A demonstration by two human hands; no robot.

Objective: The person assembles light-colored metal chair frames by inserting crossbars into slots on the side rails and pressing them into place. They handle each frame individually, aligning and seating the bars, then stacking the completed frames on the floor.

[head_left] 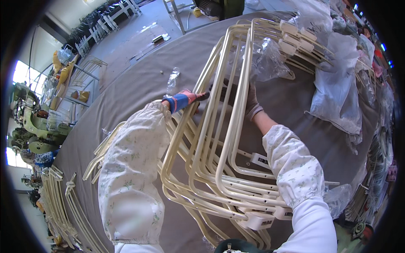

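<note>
Several cream bent-tube metal frames [230, 130] lean together in a bundle in front of me, with white plastic blocks [258, 220] on their near ends. My left hand [192, 98], in a blue and pink glove with dark fingertips, is closed on the tubes at the bundle's left side. On the right side, my right hand [252, 100] wears a grey glove and wraps round the outer tubes; some of its fingers are hidden behind them. More cream frames lie crossed beneath the bundle. Floral white sleeve covers reach over both forearms.
Brown-grey cloth [139, 80] covers the large round table. Clear plastic bags [270, 59] and more frame ends with white blocks [291, 38] lie at the far right. A large plastic bag [337, 92] hangs over there. Green sewing machines [31, 114] and stacked tubes [57, 206] stand left.
</note>
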